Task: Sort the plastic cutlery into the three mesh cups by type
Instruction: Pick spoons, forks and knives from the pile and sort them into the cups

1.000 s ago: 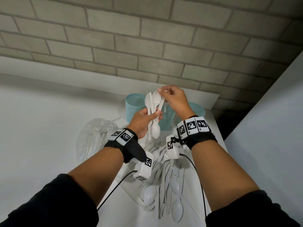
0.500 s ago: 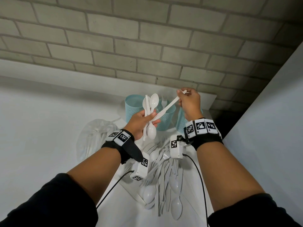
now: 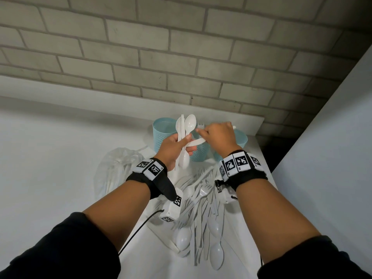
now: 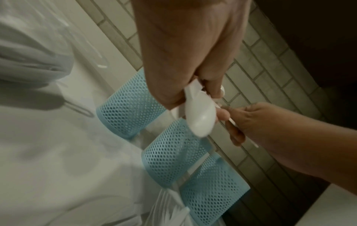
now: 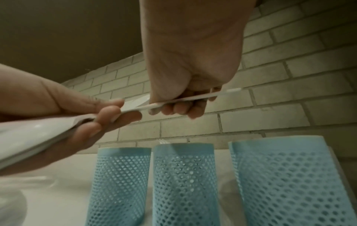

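You're mid-sort: your left hand (image 3: 173, 147) holds a small bunch of spoons (image 3: 184, 135) upright over the cups, and your right hand (image 3: 218, 135) is on a single flat white piece (image 3: 196, 141) that lies crosswise, one end tucked into the left-hand bunch. It looks like a knife, but I can't tell for sure from these views.

Fingers, left: curled round the bunch w/ thumb pressing across the handles; bowls stick out above and below the fist. The left wrist view shows one spoon bowl (image 4: 200, 117) poking out under the palm.

Fingers, right: curled and closed round the flat piece (image 5: 185, 100), gripping mid-shaft, far tip sticking out past the knuckles. Not wide at all, a firm narrow grip.

The three mesh cups (image 5: 183, 175) stand in a row at the back of the counter (image 3: 60, 158), near the brick wall. Middle cup already has at least one fork (image 5: 164, 141) showing over its rim. The other two: contents not visible.

Next move, as I judge it: pull the odd piece free of the bunch w/o dragging the spoons along, then drop it in its own cup. That calls for a tight left grip while the right slides out sideways.

Most of the cutlery pile (image 3: 201, 208) is unsorted, lying on the counter below your wrists, next to a clear plastic bag (image 3: 116, 168). So early in the job.
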Demonstrator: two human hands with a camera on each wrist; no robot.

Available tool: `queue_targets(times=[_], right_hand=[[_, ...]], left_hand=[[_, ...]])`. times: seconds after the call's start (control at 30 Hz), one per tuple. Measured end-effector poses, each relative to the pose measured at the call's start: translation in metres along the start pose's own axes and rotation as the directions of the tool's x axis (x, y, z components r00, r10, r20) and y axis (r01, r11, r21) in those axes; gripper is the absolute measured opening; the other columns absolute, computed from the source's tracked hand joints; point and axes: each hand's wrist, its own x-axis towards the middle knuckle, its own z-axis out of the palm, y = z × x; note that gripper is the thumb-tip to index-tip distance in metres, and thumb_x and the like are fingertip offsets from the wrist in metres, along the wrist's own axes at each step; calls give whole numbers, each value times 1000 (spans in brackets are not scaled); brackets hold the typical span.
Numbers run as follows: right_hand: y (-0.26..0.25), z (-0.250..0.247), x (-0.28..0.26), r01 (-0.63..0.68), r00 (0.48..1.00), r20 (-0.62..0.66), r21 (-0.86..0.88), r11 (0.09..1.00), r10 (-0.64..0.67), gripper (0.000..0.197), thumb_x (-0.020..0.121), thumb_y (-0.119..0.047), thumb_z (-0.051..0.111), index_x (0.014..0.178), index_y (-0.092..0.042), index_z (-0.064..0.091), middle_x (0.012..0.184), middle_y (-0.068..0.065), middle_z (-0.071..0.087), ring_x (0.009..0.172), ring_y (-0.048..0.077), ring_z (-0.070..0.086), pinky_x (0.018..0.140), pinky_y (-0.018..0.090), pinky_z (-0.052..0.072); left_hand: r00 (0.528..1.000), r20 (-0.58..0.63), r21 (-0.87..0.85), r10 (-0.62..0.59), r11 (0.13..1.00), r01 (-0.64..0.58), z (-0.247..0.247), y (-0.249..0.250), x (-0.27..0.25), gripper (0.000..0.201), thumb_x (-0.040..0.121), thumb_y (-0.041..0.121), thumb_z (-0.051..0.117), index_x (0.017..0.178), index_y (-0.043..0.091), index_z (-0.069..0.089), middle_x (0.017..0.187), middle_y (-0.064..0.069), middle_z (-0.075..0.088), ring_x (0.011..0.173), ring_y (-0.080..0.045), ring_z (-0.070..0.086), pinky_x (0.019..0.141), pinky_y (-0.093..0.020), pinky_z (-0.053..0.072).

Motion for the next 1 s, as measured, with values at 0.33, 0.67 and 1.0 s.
queue_targets(times=[0.33, 0.67, 1.0], right_hand=[[-32, 5, 37, -174, 945, 155, 984, 41, 288, 30, 103, -18, 31, 83, -17, 54, 67, 1, 45, 59, 11, 41, 55, 20, 37], [-75, 24, 63, -5, 964, 64, 975, -224, 259, 27, 94, 10, 38, 90, -16, 45, 93, 7, 62, 100, 23, 58, 99, 33, 45], [-77, 29, 54, -92, 968, 38, 974, 209, 249, 37, 91, -3, 53, 128, -6, 48, 131, 9, 54, 121, 17, 50, 102, 26, 41]], left_hand=[[976, -217, -263, -13, 964, -46, -34, 12, 8, 24, 99, 14, 45, 120, 8, 53, 82, -3, 59, 57, -4, 58, 54, -17, 47], [991, -117, -438, -70, 899, 12, -60, 21, 7, 22, 97, 7, 37, 96, 10, 59, 73, 1, 65, 56, -6, 57, 54, -19, 46], [994, -80, -427, -70, 904, 30, -62, 21, 2, 18, 99, 17, 44, 105, 8, 58, 81, -1, 75, 84, -13, 66, 71, -24, 58]])
